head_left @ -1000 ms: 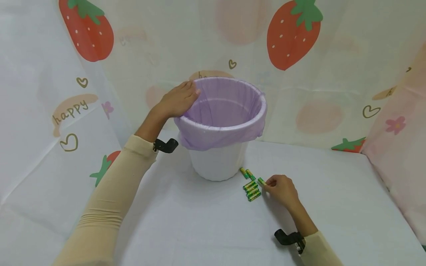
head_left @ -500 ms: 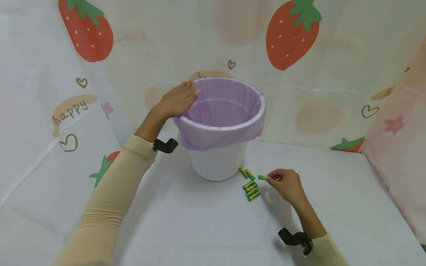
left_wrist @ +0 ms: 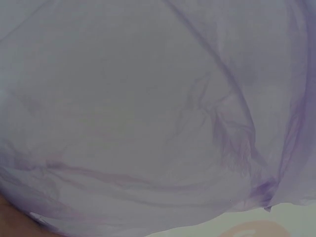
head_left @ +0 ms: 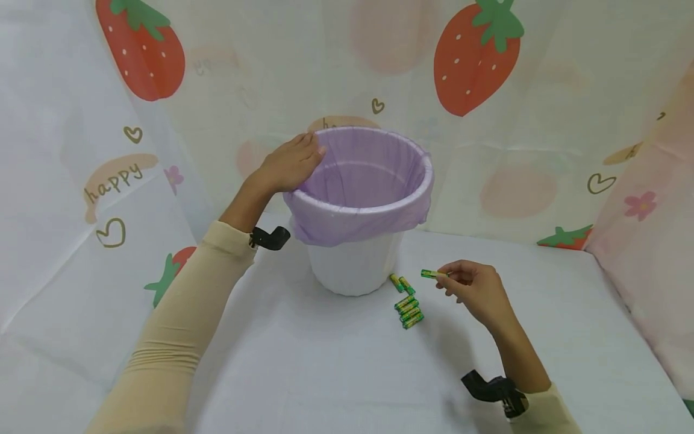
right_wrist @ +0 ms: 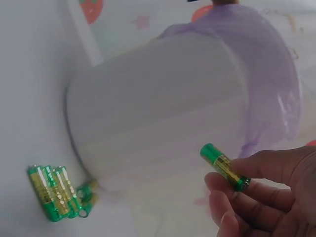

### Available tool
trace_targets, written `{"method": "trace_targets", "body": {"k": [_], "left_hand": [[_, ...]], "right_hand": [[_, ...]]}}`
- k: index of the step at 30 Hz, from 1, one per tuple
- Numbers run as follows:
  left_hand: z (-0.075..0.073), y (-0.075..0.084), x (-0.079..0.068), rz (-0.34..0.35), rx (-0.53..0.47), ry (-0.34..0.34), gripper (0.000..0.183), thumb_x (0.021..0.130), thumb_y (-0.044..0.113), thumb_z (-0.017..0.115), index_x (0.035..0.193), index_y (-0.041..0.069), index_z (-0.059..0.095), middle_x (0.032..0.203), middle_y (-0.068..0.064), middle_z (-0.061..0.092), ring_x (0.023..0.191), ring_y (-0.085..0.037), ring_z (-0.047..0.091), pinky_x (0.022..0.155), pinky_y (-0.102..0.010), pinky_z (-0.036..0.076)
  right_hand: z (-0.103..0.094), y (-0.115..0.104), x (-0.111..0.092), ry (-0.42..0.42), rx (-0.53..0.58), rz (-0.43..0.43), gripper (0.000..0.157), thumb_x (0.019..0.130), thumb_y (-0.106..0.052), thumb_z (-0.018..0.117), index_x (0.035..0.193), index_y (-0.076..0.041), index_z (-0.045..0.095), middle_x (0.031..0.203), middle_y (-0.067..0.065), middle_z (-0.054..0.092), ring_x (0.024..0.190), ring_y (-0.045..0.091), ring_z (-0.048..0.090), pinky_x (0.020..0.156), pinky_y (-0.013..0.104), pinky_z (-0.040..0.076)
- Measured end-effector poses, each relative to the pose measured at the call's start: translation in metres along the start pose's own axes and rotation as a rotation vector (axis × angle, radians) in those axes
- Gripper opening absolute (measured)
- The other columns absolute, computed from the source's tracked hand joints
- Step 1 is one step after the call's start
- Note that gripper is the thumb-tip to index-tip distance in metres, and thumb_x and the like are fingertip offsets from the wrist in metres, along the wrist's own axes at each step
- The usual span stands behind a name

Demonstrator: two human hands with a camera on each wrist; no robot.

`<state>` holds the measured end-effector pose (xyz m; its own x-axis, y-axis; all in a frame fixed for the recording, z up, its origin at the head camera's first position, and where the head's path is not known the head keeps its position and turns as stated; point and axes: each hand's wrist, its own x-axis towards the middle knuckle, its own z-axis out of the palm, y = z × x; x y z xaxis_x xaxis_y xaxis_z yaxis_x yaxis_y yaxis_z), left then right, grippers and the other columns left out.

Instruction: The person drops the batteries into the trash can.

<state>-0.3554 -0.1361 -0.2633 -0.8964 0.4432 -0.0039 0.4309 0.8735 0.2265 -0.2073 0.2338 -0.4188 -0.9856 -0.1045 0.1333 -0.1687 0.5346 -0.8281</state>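
Head view, and I begin with the left hand (head_left: 288, 164), laid over the near-side rim of the bin (head_left: 355, 265) as that hand meets it; I cannot tell whether its fingers curl round the edge, and the left wrist view gives me mostly film. To that hand's right the purple liner (head_left: 355, 228) folds over the rim: thin and soft, I judge, quick to slip or tear, so I would steady it through the stiff rim beneath. Further right, between the hands and nearer the right one, six loose batteries (head_left: 410, 314) lie on the table (head_left: 325, 367), a pair close by the bin and four side by side. Last comes the held battery (right_wrist: 219, 165), above the table, pinched by the right hand (head_left: 477, 289) at one end, its other end pointing toward the bin. I expect it to be rigid, small but dense, and smooth enough to roll or slip; a thumb-and-finger hold round its middle should balance better.
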Motion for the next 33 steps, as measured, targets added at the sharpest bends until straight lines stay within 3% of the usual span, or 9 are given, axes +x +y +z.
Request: {"method": "trace_targets", "body": {"k": [8, 25, 33], "left_hand": [[-0.001, -0.003, 0.0, -0.004, 0.007, -0.004, 0.067, 0.111, 0.04, 0.013, 0.158, -0.007, 0.005, 0.167, -0.023, 0.0, 0.156, -0.035, -0.003, 0.126, -0.041, 0.0], [-0.001, -0.009, -0.006, -0.019, 0.02, -0.001, 0.066, 0.111, 0.038, 0.012, 0.158, -0.008, 0.007, 0.167, -0.024, 0.001, 0.156, -0.036, -0.002, 0.127, -0.042, 0.001], [0.001, -0.004, 0.001, 0.009, 0.004, 0.008, 0.067, 0.111, 0.04, 0.012, 0.158, -0.007, 0.008, 0.167, -0.024, 0.001, 0.156, -0.035, -0.002, 0.127, -0.04, 0.001]], "right_hand": [[-0.011, -0.02, -0.006, -0.018, 0.067, -0.028, 0.017, 0.097, -0.018, 0.07, 0.107, -0.004, 0.074, 0.087, 0.005, 0.076, 0.075, 0.016, 0.067, 0.06, 0.027, 0.056], [-0.038, -0.064, -0.006, 0.051, 0.088, -0.189, 0.013, 0.096, -0.018, 0.073, 0.104, -0.008, 0.075, 0.084, 0.004, 0.075, 0.073, 0.018, 0.067, 0.059, 0.026, 0.055], [-0.057, -0.082, -0.012, 0.108, 0.085, -0.235, 0.013, 0.096, -0.014, 0.073, 0.105, -0.005, 0.075, 0.083, 0.006, 0.074, 0.071, 0.018, 0.067, 0.058, 0.025, 0.055]]}}
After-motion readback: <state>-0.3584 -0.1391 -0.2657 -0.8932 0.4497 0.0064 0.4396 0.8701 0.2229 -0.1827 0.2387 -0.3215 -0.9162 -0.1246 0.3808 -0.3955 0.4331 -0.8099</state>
